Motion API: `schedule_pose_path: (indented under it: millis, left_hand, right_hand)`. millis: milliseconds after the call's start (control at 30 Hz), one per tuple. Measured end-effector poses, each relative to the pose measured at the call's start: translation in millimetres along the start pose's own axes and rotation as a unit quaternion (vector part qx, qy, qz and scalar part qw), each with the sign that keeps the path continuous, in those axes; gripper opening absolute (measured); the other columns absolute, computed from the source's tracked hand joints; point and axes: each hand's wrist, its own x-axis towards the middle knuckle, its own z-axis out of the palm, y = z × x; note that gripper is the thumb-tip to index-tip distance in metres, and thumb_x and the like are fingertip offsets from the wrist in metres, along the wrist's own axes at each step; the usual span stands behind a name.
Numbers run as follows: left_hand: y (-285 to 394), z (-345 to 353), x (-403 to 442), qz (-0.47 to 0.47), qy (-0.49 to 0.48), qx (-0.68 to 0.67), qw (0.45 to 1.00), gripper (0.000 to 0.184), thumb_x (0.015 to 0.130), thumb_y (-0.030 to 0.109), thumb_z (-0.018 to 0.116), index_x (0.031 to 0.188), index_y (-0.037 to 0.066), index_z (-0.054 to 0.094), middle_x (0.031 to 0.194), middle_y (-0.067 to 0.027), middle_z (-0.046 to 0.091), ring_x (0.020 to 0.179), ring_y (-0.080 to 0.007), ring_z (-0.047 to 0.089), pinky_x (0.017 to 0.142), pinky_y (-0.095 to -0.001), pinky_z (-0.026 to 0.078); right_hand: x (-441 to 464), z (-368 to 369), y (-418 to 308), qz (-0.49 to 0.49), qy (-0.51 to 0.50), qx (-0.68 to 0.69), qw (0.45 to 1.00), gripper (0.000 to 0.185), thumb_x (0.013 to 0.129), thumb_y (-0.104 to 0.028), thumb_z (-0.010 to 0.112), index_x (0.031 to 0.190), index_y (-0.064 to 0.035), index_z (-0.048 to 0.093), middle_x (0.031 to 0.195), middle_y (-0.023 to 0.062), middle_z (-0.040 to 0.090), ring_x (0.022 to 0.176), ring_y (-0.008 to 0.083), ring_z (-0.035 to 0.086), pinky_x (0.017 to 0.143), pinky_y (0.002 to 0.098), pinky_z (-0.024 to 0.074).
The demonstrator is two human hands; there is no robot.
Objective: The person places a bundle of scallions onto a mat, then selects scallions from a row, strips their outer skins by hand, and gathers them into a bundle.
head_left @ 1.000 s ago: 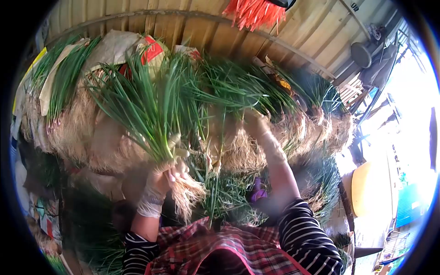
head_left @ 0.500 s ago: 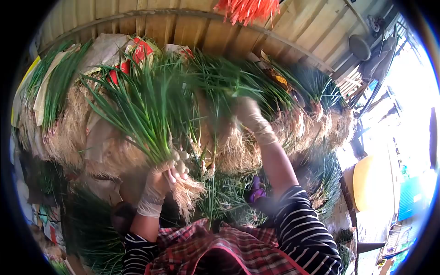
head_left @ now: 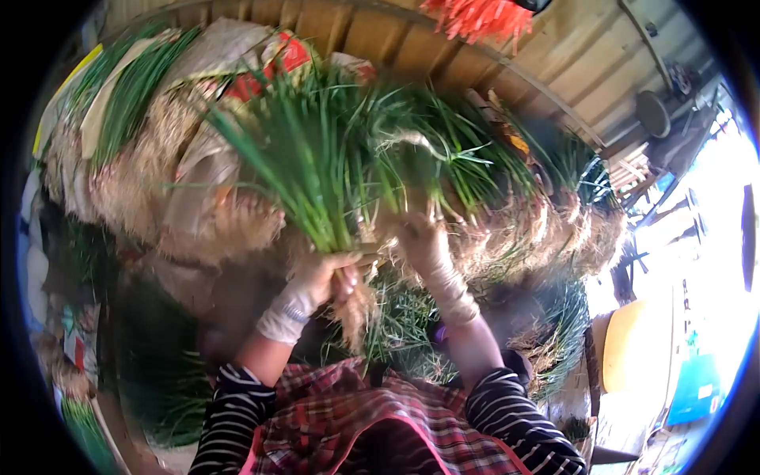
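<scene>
My left hand (head_left: 328, 279), in a pale glove, is closed round a thick bunch of spring onions (head_left: 317, 198). Their green leaves fan upward, and pale stringy roots hang below the fist. Just to the right, my gloved right hand (head_left: 421, 237) is raised against other green stalks in front of the piled onions. Motion smears its fingers, so whether stalks lie between them is unclear.
A row of spring onions (head_left: 546, 206) with long dry roots runs across in front of me. Sacking (head_left: 214, 55) covers part of it at the left. Loose greens (head_left: 412, 332) lie below my hands. Red plastic strands (head_left: 483, 20) hang overhead; a yellow container (head_left: 629, 344) stands at the right.
My left hand has moved right and slightly up with the bunch. My right hand has come down and left, closer to it. The camera view has shifted a little.
</scene>
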Motion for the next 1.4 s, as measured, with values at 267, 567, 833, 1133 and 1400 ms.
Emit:
schedule_pose_path:
  millis: [267, 567, 833, 1133, 1400]
  left_hand:
    - [8.2, 4.4, -9.2, -0.028, 0.047, -0.035, 0.998, 0.014, 0.078, 0.011, 0.063, 0.086, -0.001, 0.061, 0.065, -0.0081, 0.058, 0.042, -0.0049, 0.042, 0.034, -0.0163, 0.029]
    - [31.9, 10.2, -39.6, 0.178, 0.057, 0.091, 0.978, 0.018, 0.072, 0.008, 0.063, 0.087, 0.002, 0.056, 0.075, -0.0109, 0.061, 0.061, -0.0155, 0.06, 0.05, -0.0264, 0.05]
    - [22.1, 3.7, -29.8, 0.096, -0.02, -0.049, 0.994, 0.041, 0.07, 0.005, 0.064, 0.109, 0.003, 0.05, 0.094, -0.0118, 0.061, 0.074, -0.0208, 0.06, 0.063, -0.0298, 0.049]
    - [39.8, -7.3, -36.9, 0.149, -0.095, -0.155, 0.972, 0.031, 0.075, 0.003, 0.061, 0.104, 0.008, 0.05, 0.097, -0.0122, 0.061, 0.087, -0.0257, 0.059, 0.081, -0.0411, 0.044]
    - [38.5, -14.9, -38.1, 0.129, -0.143, -0.136, 0.972, 0.029, 0.084, 0.019, 0.056, 0.108, 0.006, 0.047, 0.065, -0.004, 0.05, 0.055, -0.0164, 0.048, 0.064, -0.0347, 0.039]
  right_hand:
    - [10.0, 23.6, -12.9, 0.066, -0.162, 0.149, 0.973, 0.041, 0.084, -0.009, 0.056, 0.121, 0.0027, 0.044, 0.119, 0.0227, 0.05, 0.081, 0.0208, 0.063, 0.079, 0.0309, 0.0505]
    - [23.8, 8.9, 42.6, 0.036, -0.287, -0.093, 0.953, 0.037, 0.084, -0.022, 0.055, 0.113, -0.0004, 0.05, 0.092, 0.0122, 0.061, 0.073, 0.0194, 0.061, 0.069, 0.03, 0.0523]
    - [123.6, 4.1, 107.0, 0.23, 0.095, -0.196, 0.949, 0.027, 0.073, -0.019, 0.055, 0.098, -0.0127, 0.061, 0.097, 0.0164, 0.062, 0.091, 0.0341, 0.058, 0.079, 0.0409, 0.047]
    - [-32.2, 29.5, -19.9, -0.081, -0.602, -0.111, 0.787, 0.026, 0.091, -0.026, 0.042, 0.105, -0.0065, 0.053, 0.103, 0.0054, 0.06, 0.094, 0.0193, 0.057, 0.087, 0.0336, 0.0459]
    - [-18.6, 11.5, 56.4, 0.061, -0.334, -0.369, 0.865, 0.03, 0.086, -0.021, 0.05, 0.112, -0.0069, 0.056, 0.083, 0.0107, 0.064, 0.072, 0.0226, 0.063, 0.072, 0.0341, 0.0522]
